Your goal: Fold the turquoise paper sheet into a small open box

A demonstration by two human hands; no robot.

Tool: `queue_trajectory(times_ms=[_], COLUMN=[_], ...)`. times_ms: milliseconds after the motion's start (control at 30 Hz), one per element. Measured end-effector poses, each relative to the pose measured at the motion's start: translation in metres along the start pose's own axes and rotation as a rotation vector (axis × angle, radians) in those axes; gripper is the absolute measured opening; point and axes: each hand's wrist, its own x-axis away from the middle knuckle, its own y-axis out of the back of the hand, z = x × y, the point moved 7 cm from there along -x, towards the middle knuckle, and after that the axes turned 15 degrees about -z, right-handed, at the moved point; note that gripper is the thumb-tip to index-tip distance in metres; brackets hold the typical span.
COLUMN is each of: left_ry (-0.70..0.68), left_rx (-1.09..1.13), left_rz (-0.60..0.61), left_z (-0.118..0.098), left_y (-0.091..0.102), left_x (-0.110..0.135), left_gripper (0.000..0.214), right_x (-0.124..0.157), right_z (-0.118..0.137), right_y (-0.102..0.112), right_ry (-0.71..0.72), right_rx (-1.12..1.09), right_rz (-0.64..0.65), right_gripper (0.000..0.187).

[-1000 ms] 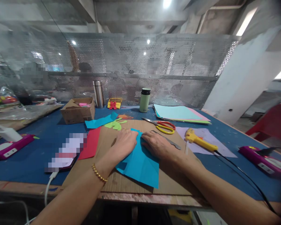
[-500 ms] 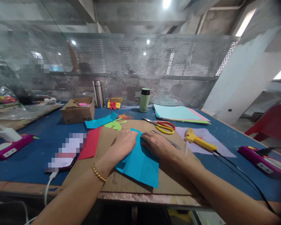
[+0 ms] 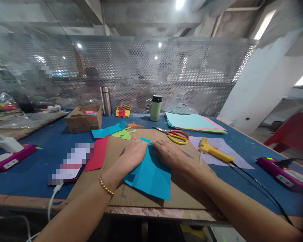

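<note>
A creased sheet of blue paper (image 3: 151, 181) lies on a brown cardboard sheet (image 3: 121, 200), its near edge slightly raised. My left hand (image 3: 136, 153), below a wrist with a gold bead bracelet (image 3: 106, 186), is closed on the paper's upper left edge. From the other side, my right hand (image 3: 168, 153) grips the upper right edge with bent fingers. The fingertips of both hands come close together at the paper's narrow far end and are partly hidden. Partly under my right hand is a grey flat blade or ruler (image 3: 188, 154). Scissors (image 3: 178, 135) with red and yellow handles lie just beyond.
Red paper (image 3: 97, 154), green scraps (image 3: 123, 133) and a blue strip (image 3: 109, 130) lie left, near a phone (image 3: 73, 164). A yellow glue gun (image 3: 215, 153) rests on lilac paper (image 3: 238, 161) at right. Farther back stand a carton (image 3: 83, 121), a steel flask (image 3: 106, 102) and a green tumbler (image 3: 156, 108).
My right hand has shifted slightly left and toward the far end of the blue paper, covering more of the grey blade. My left hand has barely moved.
</note>
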Motion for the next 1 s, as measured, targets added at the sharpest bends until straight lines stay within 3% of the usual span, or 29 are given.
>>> queue_trajectory(times_ms=[233, 500, 1000], left_ry=[-0.004, 0.012, 0.025], left_rx=[-0.003, 0.008, 0.008], left_rz=[-0.019, -0.011, -0.03], left_z=[0.0, 0.001, 0.0], left_y=[0.002, 0.002, 0.001], left_x=[0.003, 0.001, 0.002], left_gripper=[0.029, 0.031, 0.03], right_x=[-0.021, -0.023, -0.021], right_z=[-0.007, -0.01, -0.026], right_y=[0.007, -0.007, -0.01], right_ry=[0.029, -0.017, 0.032], right_rx=[0.042, 0.124, -0.046], right_rz=[-0.021, 0.059, -0.143], right_gripper=[0.04, 0.043, 0.033])
